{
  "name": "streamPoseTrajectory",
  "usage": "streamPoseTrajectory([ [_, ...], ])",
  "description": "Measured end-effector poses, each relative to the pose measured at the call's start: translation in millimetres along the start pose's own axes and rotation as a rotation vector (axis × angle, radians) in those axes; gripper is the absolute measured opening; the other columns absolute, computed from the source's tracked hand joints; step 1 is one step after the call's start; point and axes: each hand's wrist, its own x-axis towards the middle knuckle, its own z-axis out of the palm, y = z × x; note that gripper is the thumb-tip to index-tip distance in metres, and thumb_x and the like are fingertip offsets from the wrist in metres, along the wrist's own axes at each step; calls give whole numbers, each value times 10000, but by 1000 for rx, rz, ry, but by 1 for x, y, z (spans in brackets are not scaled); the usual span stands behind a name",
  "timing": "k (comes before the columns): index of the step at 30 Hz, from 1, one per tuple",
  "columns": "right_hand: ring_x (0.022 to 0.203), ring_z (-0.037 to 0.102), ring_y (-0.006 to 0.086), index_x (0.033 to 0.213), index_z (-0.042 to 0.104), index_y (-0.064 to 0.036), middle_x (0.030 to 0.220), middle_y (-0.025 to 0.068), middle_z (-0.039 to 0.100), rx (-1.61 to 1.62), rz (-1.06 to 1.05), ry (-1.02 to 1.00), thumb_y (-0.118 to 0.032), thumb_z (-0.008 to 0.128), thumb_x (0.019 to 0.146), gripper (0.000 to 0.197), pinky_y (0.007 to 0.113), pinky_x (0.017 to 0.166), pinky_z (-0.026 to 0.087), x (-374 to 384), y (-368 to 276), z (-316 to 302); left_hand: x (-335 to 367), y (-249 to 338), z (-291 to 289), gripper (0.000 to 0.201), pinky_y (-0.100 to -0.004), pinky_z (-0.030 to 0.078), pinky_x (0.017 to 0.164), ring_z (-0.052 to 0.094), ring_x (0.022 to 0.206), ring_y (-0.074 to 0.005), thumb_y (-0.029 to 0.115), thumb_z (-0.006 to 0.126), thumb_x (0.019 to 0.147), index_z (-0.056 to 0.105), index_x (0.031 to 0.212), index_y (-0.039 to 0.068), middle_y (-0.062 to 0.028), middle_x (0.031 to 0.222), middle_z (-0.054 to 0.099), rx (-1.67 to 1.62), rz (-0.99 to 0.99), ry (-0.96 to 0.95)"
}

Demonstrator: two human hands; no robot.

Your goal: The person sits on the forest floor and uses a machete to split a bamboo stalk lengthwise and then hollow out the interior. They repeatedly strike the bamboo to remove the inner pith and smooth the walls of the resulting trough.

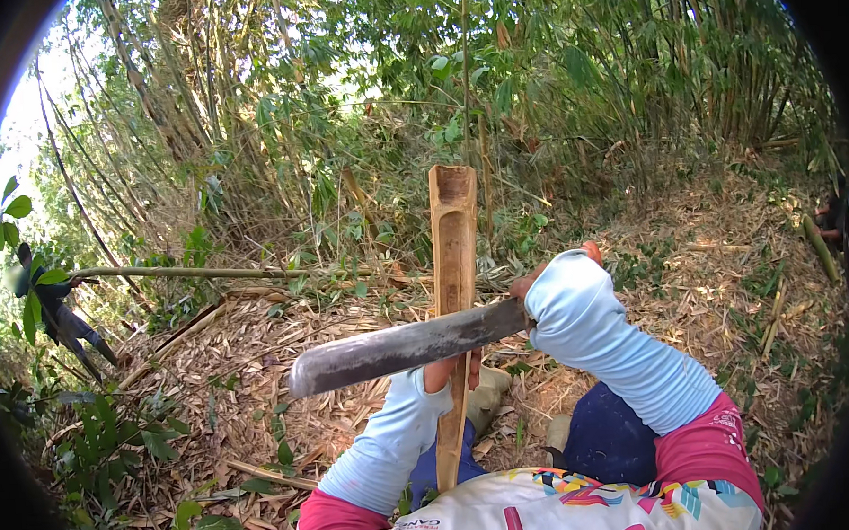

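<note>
A split length of bamboo (454,254) stands nearly upright in front of me, its hollow inner side showing and its lower end close to my shirt. My left hand (439,373) is closed around its lower part, with the fingers partly behind the machete blade. My right hand (531,281) grips a machete (400,348), whose handle is hidden in the fist and light blue sleeve. The broad grey blade points left and crosses in front of the bamboo; whether it touches cannot be told.
Dry leaves and bamboo scraps (212,397) cover the ground. At the left a person in dark clothes (62,314) stands by a long bamboo pole (207,272). Dense bamboo (644,75) rises behind. Part of another person (832,219) shows at the far right, near a cut bamboo piece (820,248).
</note>
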Motion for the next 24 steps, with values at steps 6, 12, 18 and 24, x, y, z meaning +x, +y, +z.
streamPoseTrajectory([
  [6, 889, 655, 266, 977, 691, -144, 823, 43, 675, -44, -5, 128, -194, 695, 701, 281, 611, 953, 355, -8, 3, 5, -5, 4, 29, 338, -284, 493, 490, 570, 584, -159, 349, 608, 950, 543, 1078, 44, -75, 739, 558, 70, 37, 74],
  [12, 825, 678, 267, 989, 671, -192, 818, 30, 687, -218, -28, 110, -230, 630, 785, 211, 559, 805, 461, 0, 6, -21, -26, 6, 45, 325, -270, 438, 504, 531, 578, -141, 327, 539, 988, 519, 1086, 19, -63, 682, 540, 174, 271, 104],
  [18, 709, 663, 252, 1059, 647, -82, 843, 107, 692, 314, 237, 763, -120, 671, 835, 228, 335, 655, 546, 16, 48, -69, -37, -1, 45, 317, -258, 434, 527, 526, 601, -114, 334, 565, 972, 527, 1062, 32, -35, 722, 540, 134, 170, -128],
  [24, 611, 485, 69, 869, 636, -89, 667, -48, 541, 765, 208, 740, -119, 707, 800, 104, 234, 562, 382, 11, 80, -48, -29, 13, 54, 386, -267, 433, 504, 535, 546, -153, 388, 513, 979, 540, 843, 28, -63, 622, 538, 131, 150, -30],
])
